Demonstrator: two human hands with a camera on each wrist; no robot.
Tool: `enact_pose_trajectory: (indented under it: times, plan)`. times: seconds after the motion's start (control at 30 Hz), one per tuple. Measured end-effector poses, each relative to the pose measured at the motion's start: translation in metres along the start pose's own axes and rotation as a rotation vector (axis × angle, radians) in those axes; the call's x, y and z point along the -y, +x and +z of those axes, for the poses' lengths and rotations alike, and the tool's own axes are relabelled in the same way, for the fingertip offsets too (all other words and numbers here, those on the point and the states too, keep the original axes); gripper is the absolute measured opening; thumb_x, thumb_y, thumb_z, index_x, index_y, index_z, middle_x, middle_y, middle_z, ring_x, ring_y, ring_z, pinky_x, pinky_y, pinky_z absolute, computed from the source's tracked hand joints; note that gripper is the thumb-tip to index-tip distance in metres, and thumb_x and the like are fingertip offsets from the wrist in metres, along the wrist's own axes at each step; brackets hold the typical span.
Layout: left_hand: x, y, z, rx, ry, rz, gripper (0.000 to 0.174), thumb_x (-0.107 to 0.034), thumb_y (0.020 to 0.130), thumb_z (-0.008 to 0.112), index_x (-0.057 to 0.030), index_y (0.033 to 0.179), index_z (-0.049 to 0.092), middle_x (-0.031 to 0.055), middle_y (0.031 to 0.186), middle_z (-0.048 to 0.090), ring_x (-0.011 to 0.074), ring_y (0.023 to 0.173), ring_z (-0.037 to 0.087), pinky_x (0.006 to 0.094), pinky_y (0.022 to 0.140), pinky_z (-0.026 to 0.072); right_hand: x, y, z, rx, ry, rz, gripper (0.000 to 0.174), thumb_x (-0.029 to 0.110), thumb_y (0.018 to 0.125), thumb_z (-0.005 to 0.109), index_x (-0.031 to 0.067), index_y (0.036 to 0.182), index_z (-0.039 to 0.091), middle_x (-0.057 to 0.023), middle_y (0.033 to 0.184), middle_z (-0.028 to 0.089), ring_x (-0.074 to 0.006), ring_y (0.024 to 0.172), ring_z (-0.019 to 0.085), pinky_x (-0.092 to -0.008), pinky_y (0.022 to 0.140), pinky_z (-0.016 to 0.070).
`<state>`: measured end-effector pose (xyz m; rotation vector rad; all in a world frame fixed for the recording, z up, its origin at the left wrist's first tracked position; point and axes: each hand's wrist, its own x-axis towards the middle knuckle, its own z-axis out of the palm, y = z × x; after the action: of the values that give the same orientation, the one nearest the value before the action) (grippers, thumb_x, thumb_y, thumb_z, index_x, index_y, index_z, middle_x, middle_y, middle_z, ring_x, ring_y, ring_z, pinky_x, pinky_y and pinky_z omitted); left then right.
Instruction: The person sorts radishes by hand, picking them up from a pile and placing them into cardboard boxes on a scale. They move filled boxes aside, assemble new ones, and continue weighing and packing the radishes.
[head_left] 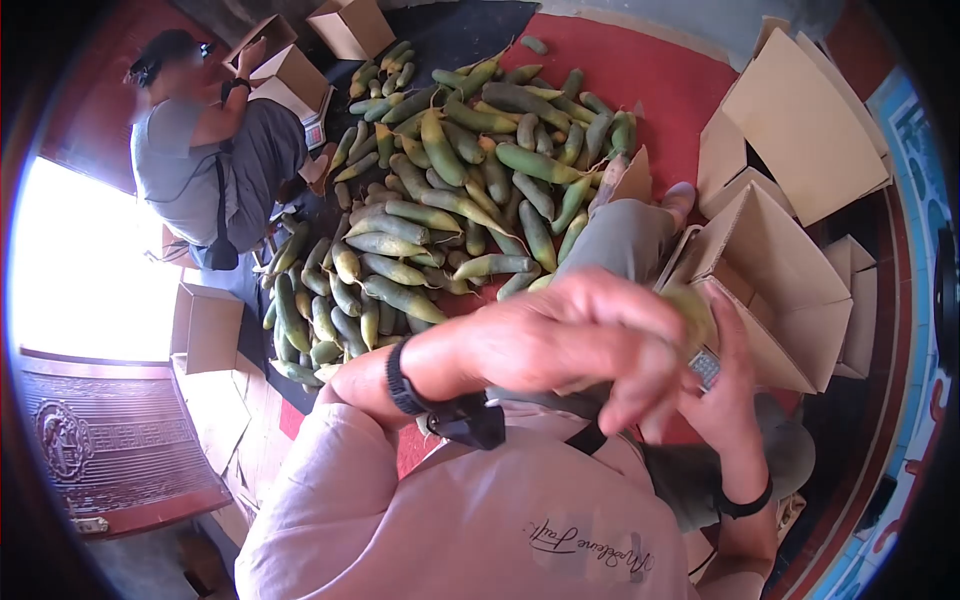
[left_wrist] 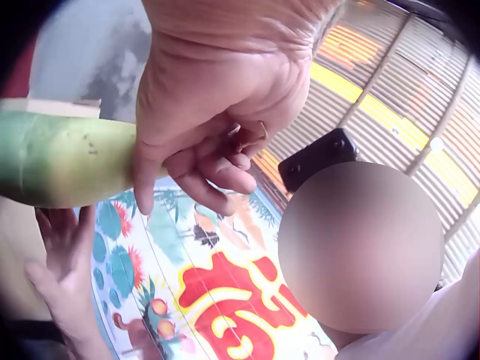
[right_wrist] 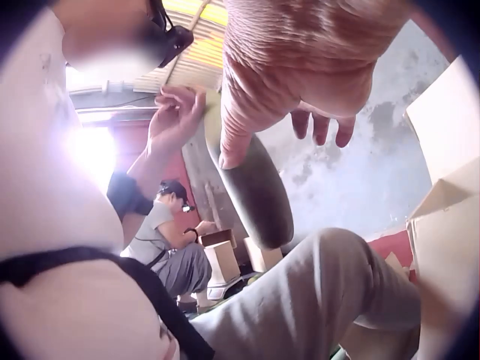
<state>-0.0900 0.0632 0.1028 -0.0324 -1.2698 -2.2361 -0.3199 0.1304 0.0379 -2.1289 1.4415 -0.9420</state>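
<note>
A thick green radish [left_wrist: 67,157], paler toward its tail end, is held up in front of the torso. My left hand [left_wrist: 225,90] grips that pale end with curled fingers, and a thin root curls out by the palm. In the head view the left hand [head_left: 590,340] is blurred and covers much of the radish [head_left: 692,312]. My right hand [head_left: 725,390] is raised beside it with fingers extended. In the right wrist view, the thumb of the right hand [right_wrist: 300,75] overlaps the radish [right_wrist: 259,191]; its other fingers point down, apart from it.
A large pile of green radishes [head_left: 440,210] lies on the floor and red cloth [head_left: 640,70]. Cardboard boxes [head_left: 770,280] stand close on the right. Another person [head_left: 210,150] squats at the left by more boxes. A small keypad [head_left: 705,370] shows between my hands.
</note>
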Motion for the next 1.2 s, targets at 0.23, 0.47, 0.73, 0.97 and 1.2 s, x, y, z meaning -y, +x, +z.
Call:
enact_pose_trajectory:
  times: [0.23,0.47,0.73,0.97,1.2]
  plan:
    - [0.022,0.02,0.016,0.249,0.072,-0.087,0.031,-0.012,0.089,0.042,-0.0021,0.061,0.052,0.0023,0.057,0.055,0.0165,0.068,0.061,0.0327,0.079,0.0413,-0.013,-0.024,0.019,0.303,0.505,0.246,0.085,0.025,0.061,0.079,0.0061,0.129,0.033,-0.0126,0.125,0.046,-0.0275,0.104,0.054,-0.0357,0.09,0.0425]
    - [0.016,0.024,0.009,0.138,-0.143,-0.036,0.031,-0.01,0.09,0.042,0.0007,0.063,0.052,0.0079,0.056,0.055,0.0174,0.062,0.06,0.0269,0.065,0.0461,-0.037,-0.043,0.029,0.406,0.768,0.513,0.088,0.028,0.065,0.077,0.0075,0.133,0.025,-0.0087,0.129,0.042,-0.0168,0.111,0.049,-0.0345,0.094,0.0389]
    - [0.025,0.015,-0.05,-0.237,-0.105,0.076,0.032,-0.023,0.094,0.042,-0.0008,0.072,0.052,0.0109,0.064,0.057,0.0196,0.068,0.058,0.0336,0.078,0.0456,-0.049,-0.041,0.0,0.043,0.847,0.552,0.08,0.027,0.061,0.077,0.0015,0.125,0.038,-0.0065,0.118,0.048,-0.0144,0.107,0.047,-0.0283,0.092,0.0368]
    - [0.024,-0.016,-0.087,-0.562,0.39,-0.156,0.036,-0.03,0.09,0.047,0.0043,0.1,0.054,0.0094,0.085,0.061,0.0188,0.084,0.058,0.0298,0.083,0.042,-0.059,-0.036,-0.059,-0.226,0.487,0.654,0.067,0.026,0.066,0.07,-0.004,0.12,0.043,-0.0067,0.108,0.054,-0.014,0.098,0.051,-0.0266,0.088,0.0384]
    - [0.048,-0.064,-0.145,-0.835,0.224,-0.074,0.031,-0.03,0.091,0.046,0.0,0.096,0.054,0.0084,0.086,0.06,0.0186,0.081,0.059,0.0311,0.08,0.0436,-0.103,-0.027,-0.121,-0.39,0.049,0.712,0.05,0.018,0.078,0.064,-0.005,0.119,0.046,-0.007,0.103,0.056,-0.0121,0.093,0.051,-0.0249,0.084,0.0393]
